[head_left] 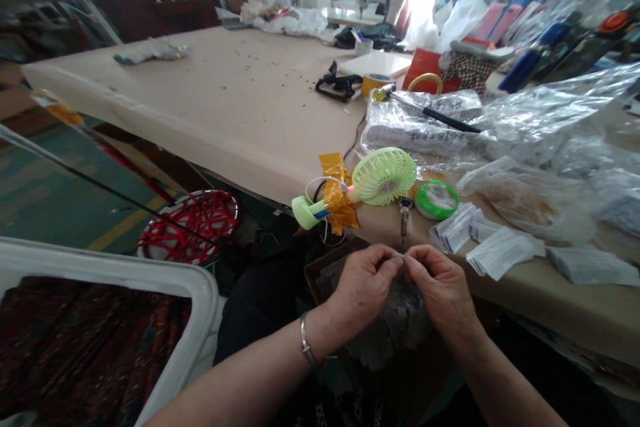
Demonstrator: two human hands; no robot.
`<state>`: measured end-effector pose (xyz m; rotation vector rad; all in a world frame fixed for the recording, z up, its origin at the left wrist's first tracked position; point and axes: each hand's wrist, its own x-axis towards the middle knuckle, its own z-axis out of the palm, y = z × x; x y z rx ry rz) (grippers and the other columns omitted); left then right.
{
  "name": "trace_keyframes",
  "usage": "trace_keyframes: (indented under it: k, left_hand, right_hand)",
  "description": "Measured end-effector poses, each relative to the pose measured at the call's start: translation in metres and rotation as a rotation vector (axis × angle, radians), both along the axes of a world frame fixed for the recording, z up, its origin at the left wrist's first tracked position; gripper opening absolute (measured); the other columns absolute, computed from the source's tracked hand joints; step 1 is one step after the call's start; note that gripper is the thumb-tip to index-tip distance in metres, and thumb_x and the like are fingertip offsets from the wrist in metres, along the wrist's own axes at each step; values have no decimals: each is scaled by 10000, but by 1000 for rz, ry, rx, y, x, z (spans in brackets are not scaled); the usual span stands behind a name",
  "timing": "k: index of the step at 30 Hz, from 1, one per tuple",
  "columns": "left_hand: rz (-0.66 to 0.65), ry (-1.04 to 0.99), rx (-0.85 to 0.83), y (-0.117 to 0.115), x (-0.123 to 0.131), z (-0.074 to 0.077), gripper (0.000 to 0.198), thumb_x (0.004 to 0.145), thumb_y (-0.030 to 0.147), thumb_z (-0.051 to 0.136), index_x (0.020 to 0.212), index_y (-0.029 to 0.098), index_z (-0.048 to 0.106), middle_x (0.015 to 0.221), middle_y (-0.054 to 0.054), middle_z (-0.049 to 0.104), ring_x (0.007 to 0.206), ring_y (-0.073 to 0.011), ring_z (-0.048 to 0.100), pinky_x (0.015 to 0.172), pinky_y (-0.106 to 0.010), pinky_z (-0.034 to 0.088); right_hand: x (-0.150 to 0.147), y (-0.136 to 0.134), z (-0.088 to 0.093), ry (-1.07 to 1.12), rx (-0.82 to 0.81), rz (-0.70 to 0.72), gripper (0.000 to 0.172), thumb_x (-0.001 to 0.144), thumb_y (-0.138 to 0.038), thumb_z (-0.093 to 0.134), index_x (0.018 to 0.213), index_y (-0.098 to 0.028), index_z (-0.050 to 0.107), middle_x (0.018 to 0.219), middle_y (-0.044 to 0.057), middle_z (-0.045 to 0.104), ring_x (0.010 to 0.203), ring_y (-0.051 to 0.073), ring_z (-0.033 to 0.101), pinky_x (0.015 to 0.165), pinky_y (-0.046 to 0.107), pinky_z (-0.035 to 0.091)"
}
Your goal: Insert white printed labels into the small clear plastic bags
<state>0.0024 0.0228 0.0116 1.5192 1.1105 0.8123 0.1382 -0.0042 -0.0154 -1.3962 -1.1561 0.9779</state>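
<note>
Above an open cardboard box, my left hand [364,288] and my right hand [444,290] meet at the fingertips, both closed in a pinch. Whatever lies between the fingers is too small to make out. Many pale, translucent pieces [395,330] fill the box below them. Just beyond my fingertips, a small pointed metal tool [404,217] hangs or stands at the table edge. To its right are a round green-rimmed container [437,199] and stacks of white printed labels [505,251].
A light green fan [384,177] is taped at the table's edge [240,167]. Plastic-wrapped packets [420,127] bear a hammer-like tool [435,113]. On the left stand a white bin [205,287] of dark patterned cloth and a red-strapped round stool [190,227].
</note>
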Motion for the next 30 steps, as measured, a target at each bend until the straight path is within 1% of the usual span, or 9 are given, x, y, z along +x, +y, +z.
trace_keyframes:
  k: [5,9,12,16,24,30]
  left_hand:
    - [24,62,120,6,2,3,205,848,253,497,761,160,657,700,-3,631,657,-110,547,619,-192,402]
    - [27,138,199,8,2,-1,213,861,240,486,746,164,649,671,7,617,621,-97,530,589,-194,378]
    - [28,156,236,9,2,-4,215,868,229,482,740,166,642,661,14,609,609,-88,522,584,-195,366]
    - [32,163,271,12,3,-6,219,877,227,478,735,168,635,651,21,601,596,-79,512,579,-189,361]
    - [20,177,300,15,4,-8,227,880,227,485,706,167,617,623,34,567,579,-69,482,562,-180,345]
    - [18,162,307,20,5,-11,247,886,230,476,681,165,598,611,39,540,574,-69,461,557,-186,333]
  right_hand:
    - [-1,3,4,-91,49,-43,181,796,-338,573,699,-185,566,578,-31,510,538,105,459,511,209,379]
    - [-2,6,3,-125,81,-56,167,805,-326,566,715,-185,569,572,-36,522,525,102,475,504,205,390]
    - [-2,9,2,-149,117,-63,158,815,-311,560,718,-187,565,566,-43,525,521,96,483,505,195,397]
    - [-1,11,2,-167,156,-62,150,831,-295,554,725,-189,561,565,-50,526,524,88,493,514,186,401]
    - [1,13,-2,-173,168,-62,137,842,-282,552,740,-191,560,580,-52,536,533,85,498,532,190,401]
    - [1,14,1,-198,186,-79,142,854,-284,545,750,-189,561,566,-53,533,525,85,499,525,191,396]
